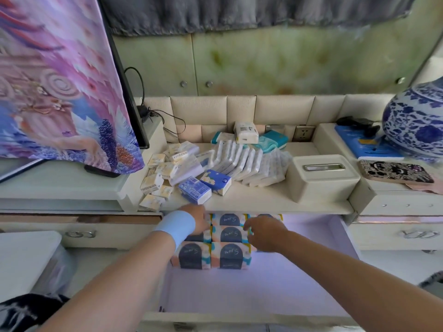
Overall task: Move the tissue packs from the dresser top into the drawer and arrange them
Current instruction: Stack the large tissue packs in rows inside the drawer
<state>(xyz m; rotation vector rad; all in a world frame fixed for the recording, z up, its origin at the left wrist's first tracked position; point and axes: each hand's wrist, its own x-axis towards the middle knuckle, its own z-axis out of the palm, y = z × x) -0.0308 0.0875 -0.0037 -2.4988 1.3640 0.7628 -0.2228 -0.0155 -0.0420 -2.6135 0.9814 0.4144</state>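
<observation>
While both hands reach deep into the drawer, the left hand and right hand press spread on tissue packs; more packs crowd the dresser top. A nudge could skew the rows.

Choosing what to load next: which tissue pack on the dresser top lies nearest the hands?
The blue pack at the front edge, just above the left hand.

About six patterned packs in the drawer; two blue packs above.
</observation>
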